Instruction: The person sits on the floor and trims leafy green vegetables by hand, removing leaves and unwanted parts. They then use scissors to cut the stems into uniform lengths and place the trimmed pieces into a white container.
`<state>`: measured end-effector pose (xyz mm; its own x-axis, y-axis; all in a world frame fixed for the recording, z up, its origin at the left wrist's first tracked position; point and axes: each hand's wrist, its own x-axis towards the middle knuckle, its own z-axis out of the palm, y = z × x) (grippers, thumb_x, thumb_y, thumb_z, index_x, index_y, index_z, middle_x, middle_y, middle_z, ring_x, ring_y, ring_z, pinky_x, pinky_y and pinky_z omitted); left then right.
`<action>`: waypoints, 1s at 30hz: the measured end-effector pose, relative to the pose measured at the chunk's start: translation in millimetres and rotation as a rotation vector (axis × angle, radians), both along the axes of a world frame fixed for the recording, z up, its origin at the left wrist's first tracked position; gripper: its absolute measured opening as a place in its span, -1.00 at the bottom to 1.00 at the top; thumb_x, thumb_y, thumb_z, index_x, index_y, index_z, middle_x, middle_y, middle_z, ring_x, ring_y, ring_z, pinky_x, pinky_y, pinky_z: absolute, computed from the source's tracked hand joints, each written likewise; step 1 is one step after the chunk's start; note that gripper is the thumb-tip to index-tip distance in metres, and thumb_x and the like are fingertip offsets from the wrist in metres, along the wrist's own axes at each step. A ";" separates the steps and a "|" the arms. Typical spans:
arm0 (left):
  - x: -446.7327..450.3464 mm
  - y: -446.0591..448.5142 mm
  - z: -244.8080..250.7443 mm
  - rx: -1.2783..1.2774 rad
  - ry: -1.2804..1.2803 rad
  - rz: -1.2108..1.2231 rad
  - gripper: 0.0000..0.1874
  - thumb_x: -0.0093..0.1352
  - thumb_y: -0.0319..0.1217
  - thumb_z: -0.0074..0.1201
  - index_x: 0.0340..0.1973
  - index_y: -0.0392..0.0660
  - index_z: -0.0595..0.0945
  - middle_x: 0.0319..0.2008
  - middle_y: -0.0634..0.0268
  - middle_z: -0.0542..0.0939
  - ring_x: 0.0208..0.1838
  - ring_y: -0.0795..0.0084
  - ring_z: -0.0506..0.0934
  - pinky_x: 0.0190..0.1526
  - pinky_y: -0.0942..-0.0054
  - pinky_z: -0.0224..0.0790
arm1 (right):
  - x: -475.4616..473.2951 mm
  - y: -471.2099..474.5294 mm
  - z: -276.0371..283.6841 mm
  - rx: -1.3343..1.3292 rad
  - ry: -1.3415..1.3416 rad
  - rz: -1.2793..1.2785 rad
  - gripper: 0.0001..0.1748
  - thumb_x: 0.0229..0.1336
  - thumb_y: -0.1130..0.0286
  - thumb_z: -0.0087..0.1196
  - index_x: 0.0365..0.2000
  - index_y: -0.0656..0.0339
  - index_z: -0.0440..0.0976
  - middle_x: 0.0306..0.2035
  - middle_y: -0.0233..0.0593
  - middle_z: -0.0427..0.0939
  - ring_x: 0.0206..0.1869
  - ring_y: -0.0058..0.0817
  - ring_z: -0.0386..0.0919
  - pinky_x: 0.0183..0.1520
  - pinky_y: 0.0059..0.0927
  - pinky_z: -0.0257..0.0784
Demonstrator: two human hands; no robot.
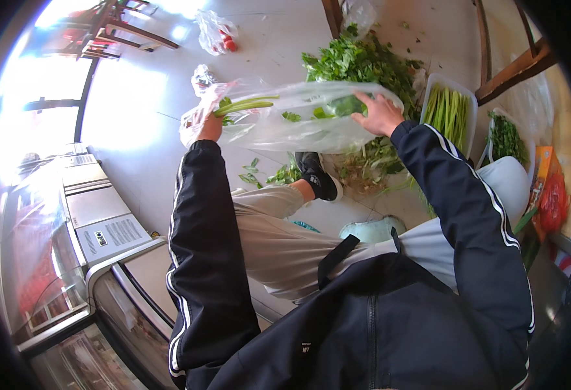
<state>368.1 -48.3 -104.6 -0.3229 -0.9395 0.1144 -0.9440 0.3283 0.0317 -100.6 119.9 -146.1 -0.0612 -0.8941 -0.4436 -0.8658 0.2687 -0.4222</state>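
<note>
A long clear plastic bag (266,131) is stretched sideways in front of me, above the floor. My left hand (211,127) grips its gathered left end, together with a few green stalks (246,104) that have leafy tips. At the other end my right hand (379,114) has hold of the plastic, its thumb and forefinger spread over the bag. Green leaves (346,105) show through the film near those fingers. Beyond and beneath the bag lies a big heap of leafy greens (349,58), with a rooty, wilted clump (363,175) by my shoe (317,178).
At right stand a plastic tub of trimmed green stalks (445,117) and a tub of dark leaves (507,139), near wooden stool legs (514,73). A bag of red produce (219,36) lies farther off. Loose leaves (285,174) litter the floor. A display refrigerator (102,219) stands at left.
</note>
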 end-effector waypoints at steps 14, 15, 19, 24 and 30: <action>-179.4 34.2 167.3 0.162 0.900 -0.146 -0.68 0.51 -0.20 0.37 0.01 -0.16 0.78 -0.50 0.48 0.53 -0.43 0.66 0.45 -0.40 0.45 0.29 | 21.4 -60.3 201.2 -0.594 -0.977 0.033 -0.39 0.40 0.35 0.32 0.38 0.31 0.47 -0.02 -0.21 0.67 0.02 -0.57 0.64 0.14 -0.44 0.57; -200.4 48.3 172.5 0.198 0.891 -0.181 -0.69 0.50 -0.22 0.38 0.01 -0.16 0.77 -0.52 0.52 0.45 -0.42 0.67 0.40 -0.40 0.49 0.24 | 15.1 -51.7 210.9 -0.621 -1.007 0.050 -0.36 0.41 0.35 0.33 0.40 0.30 0.44 -0.03 -0.24 0.65 -0.01 -0.60 0.63 0.09 -0.46 0.57; -274.7 94.1 190.0 0.288 0.745 -0.314 -0.57 0.47 -0.23 0.38 0.15 -0.17 0.66 -0.55 0.39 0.46 -0.46 0.52 0.41 -0.36 0.33 0.31 | -20.3 -28.1 237.9 -0.604 -1.147 0.082 -0.28 0.41 0.24 0.38 0.43 0.34 0.40 -0.24 -0.38 0.67 -0.21 -0.67 0.58 -0.11 -0.55 0.53; -322.3 118.5 183.2 0.679 1.018 -0.562 -0.61 0.64 -0.29 0.10 0.25 -0.29 0.57 -0.34 0.36 0.57 -0.28 0.53 0.51 -0.17 0.41 0.43 | -69.2 0.5 240.8 -0.620 -1.227 -0.107 -0.61 0.60 0.28 0.13 0.23 0.33 0.55 -0.11 -0.41 0.62 -0.17 -0.66 0.57 -0.09 -0.52 0.53; -358.0 113.4 148.0 1.073 1.234 -0.573 -0.65 0.71 -0.37 -0.07 0.23 -0.40 0.56 -0.12 0.22 0.72 -0.10 0.44 0.68 0.08 0.39 0.55 | -119.4 21.5 222.4 -0.551 -1.270 -0.242 -0.58 0.62 0.23 0.10 0.26 0.29 0.55 -0.08 -0.41 0.61 -0.16 -0.66 0.58 -0.07 -0.52 0.54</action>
<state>10.1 65.1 43.4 -0.8264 -0.5629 -0.0180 0.0215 -0.0633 0.9978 -220.0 141.4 76.3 -0.0639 -0.9941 0.0877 0.2241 -0.0999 -0.9694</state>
